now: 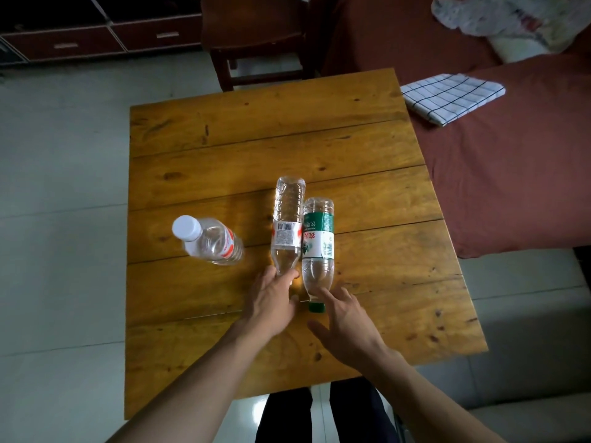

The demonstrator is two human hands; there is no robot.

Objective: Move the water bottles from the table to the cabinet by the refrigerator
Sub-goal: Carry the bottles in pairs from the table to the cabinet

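Three clear water bottles are on the wooden table (351,148). A white-capped bottle (211,243) with a red label stands upright at the left. A red-and-white-label bottle (287,219) lies in the middle with its neck toward me. My left hand (275,295) grips that neck and hides the cap. Right beside it lies a green-label bottle (318,241), with its green cap (317,306) pointing at me. My right hand (347,321) has its fingers spread, and the fingertips touch the neck just above the cap.
A dark wooden chair (256,43) stands at the table's far edge. A low cabinet with drawers (96,39) runs along the far left wall. A red-covered bed (511,174) with a folded checked cloth (451,97) is to the right. Grey tiled floor (64,187) lies to the left.
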